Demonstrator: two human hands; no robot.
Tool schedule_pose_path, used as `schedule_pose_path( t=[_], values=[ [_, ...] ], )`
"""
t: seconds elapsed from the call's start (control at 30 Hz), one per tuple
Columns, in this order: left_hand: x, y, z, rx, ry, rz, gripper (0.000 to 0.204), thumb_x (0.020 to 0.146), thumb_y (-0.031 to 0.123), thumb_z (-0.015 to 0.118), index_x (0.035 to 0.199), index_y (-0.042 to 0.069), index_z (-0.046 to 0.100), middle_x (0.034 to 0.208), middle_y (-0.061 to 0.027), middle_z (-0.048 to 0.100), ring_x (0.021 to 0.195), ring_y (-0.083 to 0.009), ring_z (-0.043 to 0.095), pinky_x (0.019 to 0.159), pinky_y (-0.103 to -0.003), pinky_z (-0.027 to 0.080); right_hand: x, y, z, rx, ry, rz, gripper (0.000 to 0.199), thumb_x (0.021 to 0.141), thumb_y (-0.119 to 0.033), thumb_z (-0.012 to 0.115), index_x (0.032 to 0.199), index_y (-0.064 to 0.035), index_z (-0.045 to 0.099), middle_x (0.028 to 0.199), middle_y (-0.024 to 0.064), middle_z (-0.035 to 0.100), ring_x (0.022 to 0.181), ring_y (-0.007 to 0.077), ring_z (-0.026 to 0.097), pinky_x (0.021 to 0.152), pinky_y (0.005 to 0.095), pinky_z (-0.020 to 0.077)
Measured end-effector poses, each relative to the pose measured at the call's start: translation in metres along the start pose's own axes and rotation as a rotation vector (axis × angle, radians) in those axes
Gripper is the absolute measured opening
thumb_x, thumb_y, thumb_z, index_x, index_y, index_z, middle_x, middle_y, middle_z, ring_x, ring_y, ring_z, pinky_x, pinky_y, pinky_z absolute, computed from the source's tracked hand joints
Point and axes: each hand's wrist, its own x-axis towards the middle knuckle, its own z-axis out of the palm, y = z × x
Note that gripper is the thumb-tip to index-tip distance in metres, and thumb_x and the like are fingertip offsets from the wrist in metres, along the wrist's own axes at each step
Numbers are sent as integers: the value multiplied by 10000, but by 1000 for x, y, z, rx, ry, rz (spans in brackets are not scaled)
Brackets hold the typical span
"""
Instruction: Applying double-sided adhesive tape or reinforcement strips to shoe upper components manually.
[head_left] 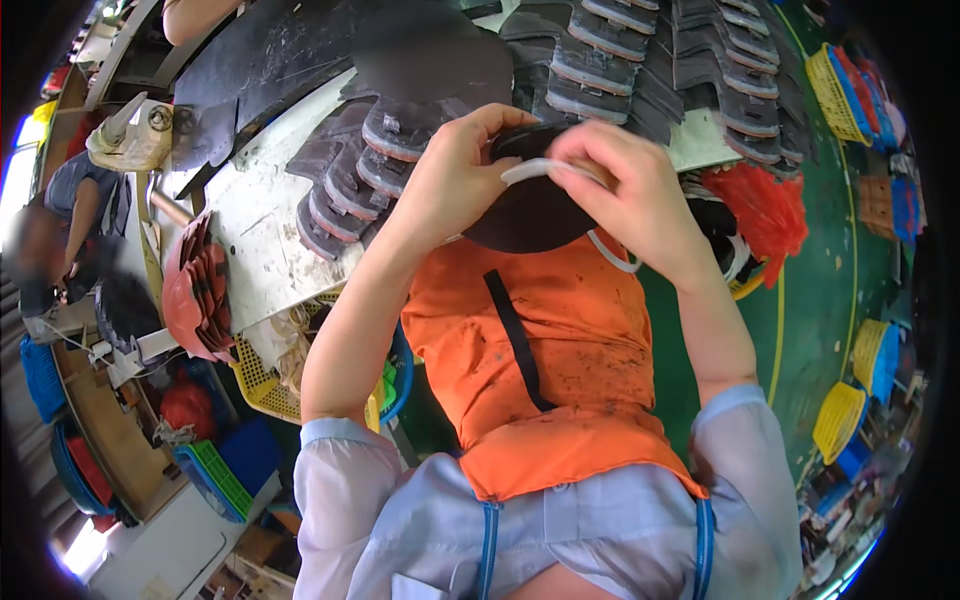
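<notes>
Above the orange apron (540,340), my left hand (450,180) grips a dark, curved, flexible piece (530,218) by its left side. It looks like a cut shoe part, though its exact kind is unclear. Pinched in the fingers of my right hand (635,195) is a narrow white strip (535,168), lying along the dark piece's upper edge. The strip's loose end loops down below my right hand. Just beyond my left hand, overlapping rows of similar dark pieces (385,145) with grey edges lie on the white table (265,225).
More overlapping dark pieces (600,65) cover the table's far side. At its left edge hangs a bunch of reddish-brown pieces (197,285). A yellow basket (258,380) stands below the table, and a red plastic bag (757,215) is at right. Another person (85,200) sits at far left.
</notes>
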Motion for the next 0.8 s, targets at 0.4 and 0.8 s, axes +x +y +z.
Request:
schedule_pose_path(
  t=[0.4,0.8],
  values=[
    [-21,6,3,20,18,27,346,994,22,549,1326,-68,577,1142,-55,685,1018,-66,611,886,-218,506,8,9,13,-198,68,-29,187,877,-165,723,976,-23,650,770,125,622,661,290,611,608,362,472],
    [-21,14,10,-289,100,-98,372,964,-33,556,1334,-70,574,1136,-66,693,954,-75,648,846,-220,527,-5,6,-5,346,300,161,215,927,-161,730,1051,-32,611,869,57,665,660,65,549,609,236,463]
  ],
)
